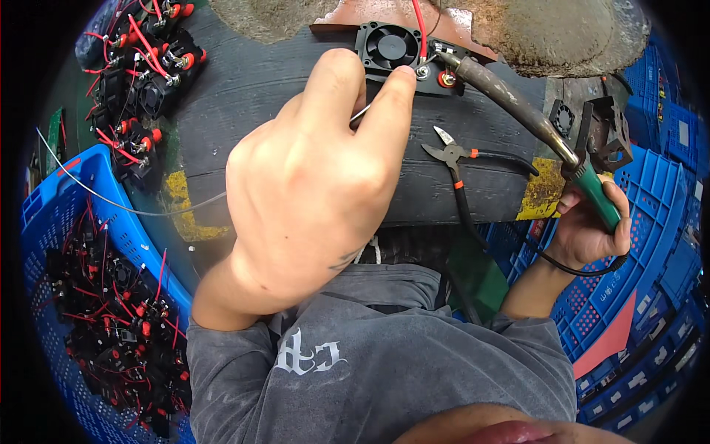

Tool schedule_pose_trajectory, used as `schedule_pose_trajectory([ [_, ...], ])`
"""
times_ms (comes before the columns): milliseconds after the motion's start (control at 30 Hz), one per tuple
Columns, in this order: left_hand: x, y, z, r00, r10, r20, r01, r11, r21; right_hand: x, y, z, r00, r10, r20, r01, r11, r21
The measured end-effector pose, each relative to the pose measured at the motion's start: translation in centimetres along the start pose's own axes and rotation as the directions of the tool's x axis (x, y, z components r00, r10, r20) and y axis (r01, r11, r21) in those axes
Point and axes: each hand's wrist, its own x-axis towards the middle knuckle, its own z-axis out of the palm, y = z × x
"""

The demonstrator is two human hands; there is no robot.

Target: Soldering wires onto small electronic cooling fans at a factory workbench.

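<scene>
My left hand (310,170) is closed around a thin solder wire (170,213), which trails off to the left. Its index fingertip touches or nearly touches a black fan unit (436,83) with a small cooling fan (390,46) and a red-ringed part (447,78). A red wire (421,33) rises from a metal terminal on this unit. My right hand (588,237) grips the green handle of a soldering iron (510,96), whose tip reaches the unit beside the red wire. What the tip touches is too small to tell. Closer to me lie side cutters (451,154) with dark handles, jaws parted.
Several wired fan units (151,96) are heaped at the far left. Below them a blue crate (81,177) holds many more. On the right stand a black bracket (610,133) and blue crates (654,196). Rough brown lumps (562,37) border the bench's far side.
</scene>
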Motion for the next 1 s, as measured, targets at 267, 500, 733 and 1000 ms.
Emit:
schedule_pose_trajectory([
  [267,0.1,-0.1,0.1,1.0,-0.001,-0.002,0.001,1.0,-0.01,0.1,0.2,0.0,1.0,-0.006,0.006,0.006,1.0,-0.001],
  [500,0.6,0.3,0.3,0.999,-0.03,-0.017,0.03,1.0,0.008,0.3,0.4,0.2,1.0,0.008,-0.024,-0.008,1.0,0.015],
  [733,1.0,0.5,0.5,0.998,-0.053,-0.015,0.053,0.998,0.04,0.4,0.4,0.4,0.999,0.01,-0.04,-0.01,1.0,0.001],
  [1000,1.0,0.2,0.3,0.997,-0.051,-0.061,0.05,0.999,-0.021,0.4,0.4,0.4,0.999,0.011,-0.051,-0.011,1.0,0.009],
])
